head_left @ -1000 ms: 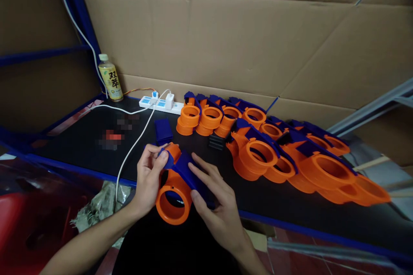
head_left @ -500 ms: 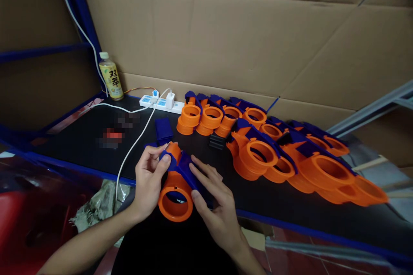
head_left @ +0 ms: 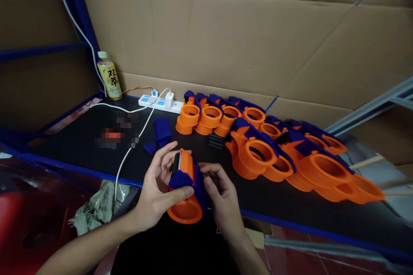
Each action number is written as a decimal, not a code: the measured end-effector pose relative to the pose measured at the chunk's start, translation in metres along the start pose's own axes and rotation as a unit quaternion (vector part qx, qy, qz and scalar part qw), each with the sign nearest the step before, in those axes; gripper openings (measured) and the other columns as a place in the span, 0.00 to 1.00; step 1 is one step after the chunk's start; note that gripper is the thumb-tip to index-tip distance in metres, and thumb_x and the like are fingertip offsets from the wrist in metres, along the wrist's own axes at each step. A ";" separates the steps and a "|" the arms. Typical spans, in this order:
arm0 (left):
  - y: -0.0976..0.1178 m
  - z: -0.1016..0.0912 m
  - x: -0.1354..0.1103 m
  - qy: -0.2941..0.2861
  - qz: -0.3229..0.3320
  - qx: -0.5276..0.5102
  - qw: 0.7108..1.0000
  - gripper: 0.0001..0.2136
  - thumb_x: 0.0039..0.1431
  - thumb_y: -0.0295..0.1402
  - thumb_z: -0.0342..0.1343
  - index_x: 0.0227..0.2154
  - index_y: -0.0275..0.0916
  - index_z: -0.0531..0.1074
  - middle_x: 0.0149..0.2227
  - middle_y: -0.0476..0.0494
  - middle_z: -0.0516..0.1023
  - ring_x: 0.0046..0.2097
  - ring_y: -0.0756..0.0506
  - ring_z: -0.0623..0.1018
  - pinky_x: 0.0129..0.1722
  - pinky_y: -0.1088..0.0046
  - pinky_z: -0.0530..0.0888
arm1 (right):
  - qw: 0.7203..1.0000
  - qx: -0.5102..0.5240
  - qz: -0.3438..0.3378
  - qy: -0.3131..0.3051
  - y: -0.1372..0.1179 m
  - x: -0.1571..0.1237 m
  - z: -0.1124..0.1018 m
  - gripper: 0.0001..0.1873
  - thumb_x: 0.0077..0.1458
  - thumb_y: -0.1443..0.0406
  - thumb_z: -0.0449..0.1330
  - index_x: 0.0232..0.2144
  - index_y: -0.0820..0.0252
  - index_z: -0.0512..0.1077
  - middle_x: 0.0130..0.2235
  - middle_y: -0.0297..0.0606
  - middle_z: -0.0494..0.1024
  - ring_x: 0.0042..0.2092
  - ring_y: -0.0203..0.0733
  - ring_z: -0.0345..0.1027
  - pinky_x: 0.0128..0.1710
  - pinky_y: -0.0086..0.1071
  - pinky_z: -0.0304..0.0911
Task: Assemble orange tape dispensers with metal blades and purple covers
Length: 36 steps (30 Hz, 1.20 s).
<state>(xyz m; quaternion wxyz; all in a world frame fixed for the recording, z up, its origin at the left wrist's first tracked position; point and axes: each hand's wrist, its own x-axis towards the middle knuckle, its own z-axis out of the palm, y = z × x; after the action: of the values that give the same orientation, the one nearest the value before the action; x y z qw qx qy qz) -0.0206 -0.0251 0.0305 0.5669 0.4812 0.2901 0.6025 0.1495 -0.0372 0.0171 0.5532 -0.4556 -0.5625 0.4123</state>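
Observation:
In front of my body is an orange and blue tape dispenser, tilted so that its orange ring faces up towards me. My left hand grips it from the left, thumb across the blue part below the head and fingers behind. A black strip shows along the head's left edge. On the other side, my right hand has its fingers curled against the blue side plate; its fingertips are partly hidden. Beyond my left hand lie loose blue pieces on the black tabletop.
Several similar tape dispensers stand in rows on the right. Small black pieces lie beside them. At the back are a white power strip with a trailing white cable and a yellow-labelled bottle. A cardboard wall rises behind.
The tape dispenser has turned in my hands and shifted slightly right, its head now upright. My left thumb has moved down across it, and my right fingers, stretched before, have curled in.

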 end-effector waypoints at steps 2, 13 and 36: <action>0.001 0.000 -0.002 -0.015 -0.017 -0.017 1.000 0.40 0.45 0.30 0.73 0.62 0.47 0.65 0.59 0.36 0.75 0.60 0.34 0.75 0.57 0.61 0.74 | 0.999 0.019 0.031 0.023 -0.002 0.002 0.003 0.14 0.58 0.53 0.64 0.40 0.55 0.71 0.41 0.39 0.76 0.40 0.39 0.71 0.40 0.30 0.69; 0.004 -0.005 -0.011 -0.063 -0.043 -0.047 0.996 0.36 0.37 0.26 0.76 0.54 0.45 0.75 0.56 0.37 0.78 0.57 0.33 0.78 0.55 0.59 0.76 | 0.984 0.135 0.120 0.004 -0.015 0.002 0.001 0.16 0.51 0.54 0.70 0.39 0.56 0.76 0.34 0.36 0.74 0.35 0.37 0.67 0.34 0.28 0.65; -0.017 0.014 -0.007 0.034 -0.094 -0.085 0.991 0.28 0.55 0.32 0.68 0.57 0.48 0.63 0.64 0.37 0.71 0.64 0.38 0.72 0.60 0.59 0.72 | 0.879 -0.430 -0.204 0.019 -0.011 -0.059 -0.009 0.51 0.56 0.61 0.67 0.73 0.48 0.44 0.61 0.48 0.67 0.59 0.59 0.66 0.55 0.52 0.69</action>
<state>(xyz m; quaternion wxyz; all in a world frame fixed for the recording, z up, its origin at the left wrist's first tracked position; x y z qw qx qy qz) -0.0020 -0.0313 0.0186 0.6498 0.3810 0.3004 0.5851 0.1560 -0.0974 0.0134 0.3855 -0.5318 -0.7541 -0.0006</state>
